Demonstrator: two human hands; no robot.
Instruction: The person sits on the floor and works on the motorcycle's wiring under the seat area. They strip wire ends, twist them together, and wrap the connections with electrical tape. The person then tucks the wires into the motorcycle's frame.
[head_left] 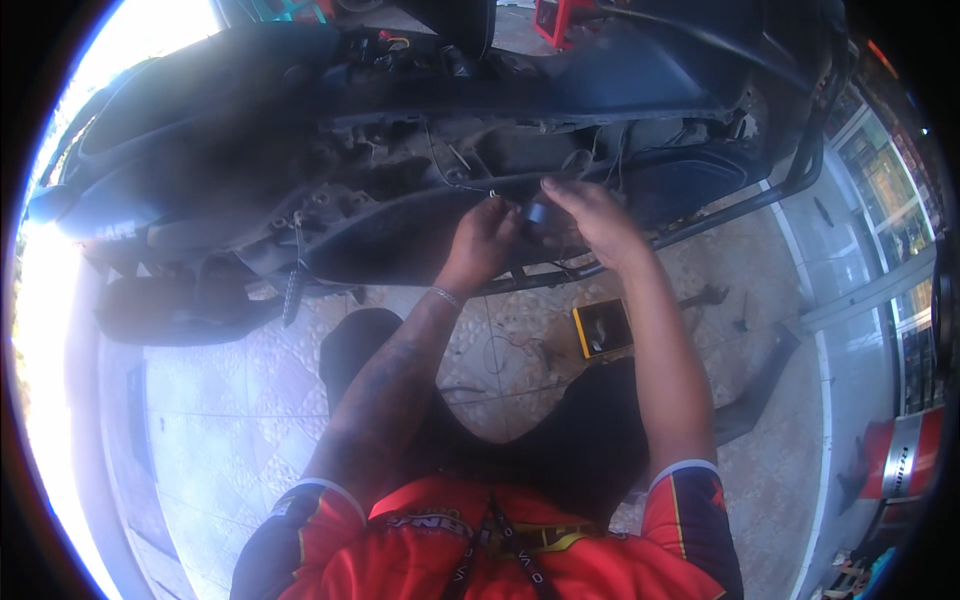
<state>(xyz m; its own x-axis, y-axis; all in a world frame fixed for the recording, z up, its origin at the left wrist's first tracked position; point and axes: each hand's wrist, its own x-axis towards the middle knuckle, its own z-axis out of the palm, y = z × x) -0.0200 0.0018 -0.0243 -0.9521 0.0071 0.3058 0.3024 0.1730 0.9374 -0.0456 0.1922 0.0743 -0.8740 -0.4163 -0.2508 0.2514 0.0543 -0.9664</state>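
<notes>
A motor scooter (400,90) with dark body panels stands in front of me, its side opened so that the frame and wiring show. My left hand (483,240) is closed in a pinch at the end of a thin dark wire (435,155) that hangs from the opened side. Close beside it, my right hand (598,222) curls round a small dark roll of tape (537,213) with a shiny blue-grey face. The fingers of the right hand are partly hidden behind the roll. Both hands work just above the scooter's lower side panel (375,240).
On the tiled floor (250,400) between my knees and the scooter lies a small black and yellow box (603,328). The kickstarter lever (295,280) hangs at the left, near the rear wheel (180,308). A red and silver container (900,455) stands by the glass front at the right.
</notes>
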